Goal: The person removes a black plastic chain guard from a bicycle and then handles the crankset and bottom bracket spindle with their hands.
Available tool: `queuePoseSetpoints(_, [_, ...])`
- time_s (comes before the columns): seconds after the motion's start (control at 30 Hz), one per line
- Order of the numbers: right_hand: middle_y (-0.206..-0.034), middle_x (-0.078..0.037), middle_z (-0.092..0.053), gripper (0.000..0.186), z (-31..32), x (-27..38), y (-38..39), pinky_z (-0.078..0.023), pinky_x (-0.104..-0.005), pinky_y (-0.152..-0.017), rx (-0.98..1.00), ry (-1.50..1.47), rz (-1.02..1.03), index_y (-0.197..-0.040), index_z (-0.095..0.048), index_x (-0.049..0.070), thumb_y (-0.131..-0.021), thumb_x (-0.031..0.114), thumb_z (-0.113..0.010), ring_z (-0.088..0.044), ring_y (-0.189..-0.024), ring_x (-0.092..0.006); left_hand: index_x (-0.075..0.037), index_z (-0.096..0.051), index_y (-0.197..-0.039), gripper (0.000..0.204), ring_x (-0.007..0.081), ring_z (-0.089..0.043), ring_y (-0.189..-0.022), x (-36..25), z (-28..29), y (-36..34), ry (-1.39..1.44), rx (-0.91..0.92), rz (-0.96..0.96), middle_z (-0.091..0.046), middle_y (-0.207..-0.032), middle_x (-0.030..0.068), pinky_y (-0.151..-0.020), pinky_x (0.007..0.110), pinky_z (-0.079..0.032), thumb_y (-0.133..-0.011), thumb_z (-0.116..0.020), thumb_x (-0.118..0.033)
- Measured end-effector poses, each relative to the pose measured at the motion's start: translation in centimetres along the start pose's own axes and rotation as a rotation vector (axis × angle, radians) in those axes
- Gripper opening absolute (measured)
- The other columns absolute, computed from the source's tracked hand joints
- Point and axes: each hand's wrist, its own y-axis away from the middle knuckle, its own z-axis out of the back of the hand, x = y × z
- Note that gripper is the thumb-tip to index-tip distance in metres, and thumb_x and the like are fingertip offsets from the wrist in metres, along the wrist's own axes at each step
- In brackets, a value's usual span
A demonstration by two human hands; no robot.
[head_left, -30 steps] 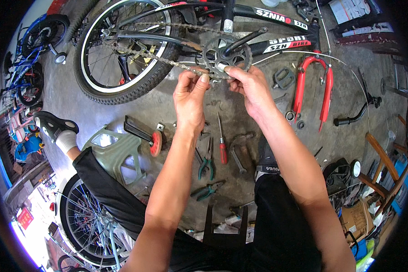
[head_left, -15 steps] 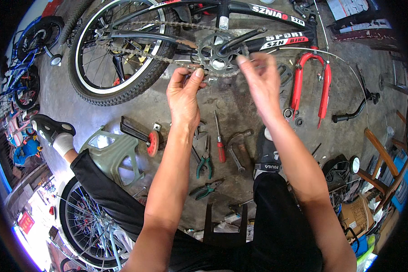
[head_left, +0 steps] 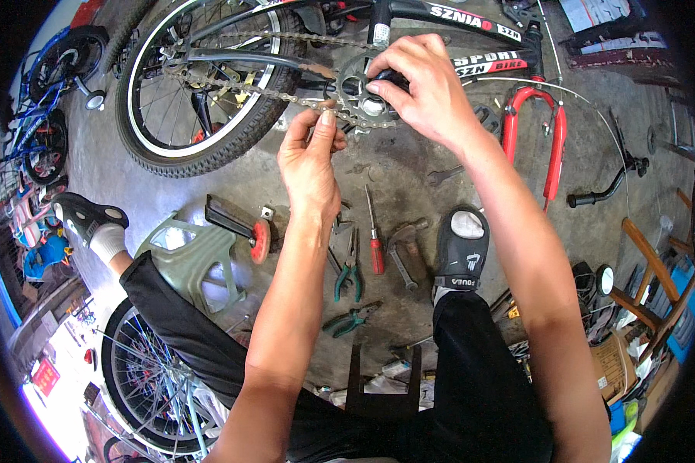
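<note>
The left hand [head_left: 310, 166] pinches the bicycle chain [head_left: 274, 98] just beside the chainring [head_left: 352, 86]; the right hand [head_left: 426, 86] has its fingers closed around the crank arm [head_left: 394, 78]. I'd say they're seating the chain; turning the crank next calls for keeping links aligned.

A metal chain [head_left: 282, 98] skirts the lower edge of the grey toothed chainring [head_left: 350, 91]; the black crank [head_left: 394, 76] is mostly hidden.
</note>
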Motion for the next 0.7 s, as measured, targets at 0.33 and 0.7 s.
queuePoseSetpoints(0.33, [-0.1,-0.006,-0.066,0.02,0.5,-1.0,-0.9,-0.046,-0.0425,-0.097,0.073,-0.069,0.123,-0.095,-0.068,0.01,-0.08,0.019,-0.077,-0.054,-0.107,-0.0323,-0.005,-0.069,-0.104,0.012,0.0105,-0.06,-0.076,-0.3,0.1,0.0,-0.074,0.02,0.016,-0.068,-0.093,0.0021,-0.067,0.025,-0.048,-0.094,-0.073,-0.011])
queuePoseSetpoints(0.7, [-0.096,-0.005,-0.064,0.016,1.6,-1.9,-3.3,-0.046,-0.041,-0.096,0.304,-0.103,0.272,-0.089,-0.065,0.008,-0.079,0.014,-0.075,-0.054,-0.109,-0.0296,-0.006,-0.07,-0.092,0.014,0.0097,-0.058,-0.073,-0.6,-1.6,0.4,-0.282,-0.026,-0.062,-0.066,-0.085,0.0003,-0.066,0.025,-0.046,-0.087,-0.081,-0.013])
